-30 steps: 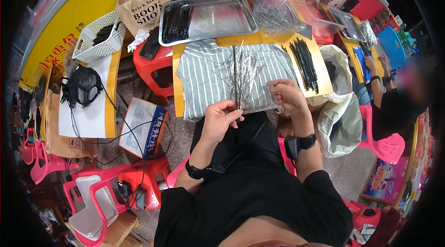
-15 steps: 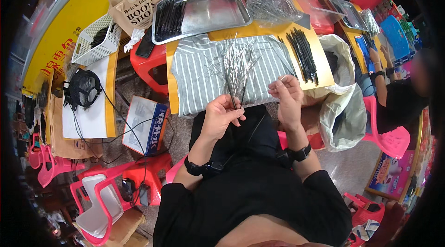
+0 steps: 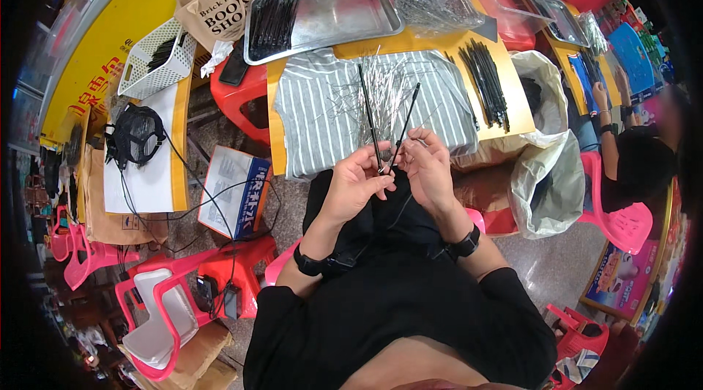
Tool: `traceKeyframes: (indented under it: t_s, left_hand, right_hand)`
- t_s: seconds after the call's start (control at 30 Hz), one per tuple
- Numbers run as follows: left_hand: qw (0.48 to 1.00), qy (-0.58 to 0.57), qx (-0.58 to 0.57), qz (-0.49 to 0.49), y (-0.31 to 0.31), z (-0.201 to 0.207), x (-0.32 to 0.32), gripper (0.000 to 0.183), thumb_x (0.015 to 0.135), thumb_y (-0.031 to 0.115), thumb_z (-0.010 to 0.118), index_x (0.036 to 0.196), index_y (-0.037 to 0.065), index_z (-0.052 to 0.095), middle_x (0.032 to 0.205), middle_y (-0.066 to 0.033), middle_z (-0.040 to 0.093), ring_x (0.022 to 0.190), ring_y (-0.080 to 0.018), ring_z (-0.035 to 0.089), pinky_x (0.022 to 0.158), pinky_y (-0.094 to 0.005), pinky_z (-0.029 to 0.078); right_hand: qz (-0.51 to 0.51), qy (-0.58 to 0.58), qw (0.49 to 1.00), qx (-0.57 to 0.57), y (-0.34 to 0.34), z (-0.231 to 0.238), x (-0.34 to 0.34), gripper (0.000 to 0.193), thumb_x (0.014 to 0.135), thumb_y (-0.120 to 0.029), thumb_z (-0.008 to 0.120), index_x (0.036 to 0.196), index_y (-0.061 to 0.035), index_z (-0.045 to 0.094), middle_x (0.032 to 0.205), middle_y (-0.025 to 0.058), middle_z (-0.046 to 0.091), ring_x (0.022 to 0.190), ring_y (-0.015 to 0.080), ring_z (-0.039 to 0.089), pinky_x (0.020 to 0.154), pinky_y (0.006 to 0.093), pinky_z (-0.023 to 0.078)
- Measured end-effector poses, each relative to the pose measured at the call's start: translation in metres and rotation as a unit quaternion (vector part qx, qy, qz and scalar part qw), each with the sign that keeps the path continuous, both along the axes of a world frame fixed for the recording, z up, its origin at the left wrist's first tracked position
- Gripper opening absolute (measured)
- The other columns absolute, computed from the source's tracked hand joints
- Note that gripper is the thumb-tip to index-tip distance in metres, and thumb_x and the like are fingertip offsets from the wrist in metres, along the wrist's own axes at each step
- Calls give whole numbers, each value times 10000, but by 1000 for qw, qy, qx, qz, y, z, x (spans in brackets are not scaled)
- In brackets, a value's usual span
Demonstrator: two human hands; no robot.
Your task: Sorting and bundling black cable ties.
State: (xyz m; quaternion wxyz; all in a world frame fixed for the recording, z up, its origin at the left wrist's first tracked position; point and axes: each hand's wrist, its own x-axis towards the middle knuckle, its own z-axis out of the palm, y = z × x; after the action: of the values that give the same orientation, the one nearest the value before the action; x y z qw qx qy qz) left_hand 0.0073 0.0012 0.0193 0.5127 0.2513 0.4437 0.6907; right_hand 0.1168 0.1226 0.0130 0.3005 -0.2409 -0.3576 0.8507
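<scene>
Two thin black rods form a V above my lap; their lower ends meet between my hands. My left hand (image 3: 354, 183) is closed, pinching the left black rod (image 3: 367, 108) near its bottom. Fingertips of my right hand (image 3: 428, 172) close round the lower part of the right black rod (image 3: 408, 115); anything smaller between them is hidden. Just beyond, a loose spread of thin silvery wires (image 3: 384, 93) lies on a grey and white striped cloth (image 3: 307, 119). To the right of the cloth lies a bundle of black rods (image 3: 485, 86).
A metal tray (image 3: 344, 20) holding more black rods stands at the back, beside a clear bag of small dark pieces (image 3: 436, 2). A white basket (image 3: 139, 75) and red stool (image 3: 242, 101) are left. An open pale sack (image 3: 545, 185) stands right, near another person (image 3: 644, 152).
My right hand has moved left to meet my left hand. The two black rods now stand up higher and spread in a V. The view has shifted slightly.
</scene>
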Motion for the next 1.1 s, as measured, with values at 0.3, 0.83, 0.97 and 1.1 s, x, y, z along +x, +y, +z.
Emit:
traceKeyframes:
  t_s: [0.3,0.83,0.97,1.1]
  left_hand:
    - [1000,27,-4,0,-4,3,2,520,836,-60,599,1329,-5,447,971,-57,625,769,-108,627,572,-196,497]
    - [996,83,2,17,-4,1,2,480,827,-65,607,1289,-12,489,920,-38,608,802,-86,603,640,-204,498]
    - [988,135,-58,46,-8,-3,1,403,812,-67,610,1208,-16,559,856,-25,595,763,-53,563,621,-193,470]
    - [976,202,-75,33,-14,-7,-8,351,778,-66,621,1125,-22,594,792,-47,587,685,-79,548,593,-226,450]
  right_hand:
    - [-6,-6,1000,-14,-4,7,1,210,900,-73,566,1082,-31,471,842,85,604,727,153,598,673,281,484]
    - [-36,-23,999,19,0,4,2,163,902,-67,561,1041,-11,497,840,95,634,723,158,617,668,273,490]
    - [-36,-64,979,191,17,25,5,65,899,-57,541,931,-1,553,809,97,655,692,139,631,648,252,486]
    - [66,-80,985,138,57,50,11,99,884,-62,504,872,-3,583,836,127,676,661,135,633,599,226,464]
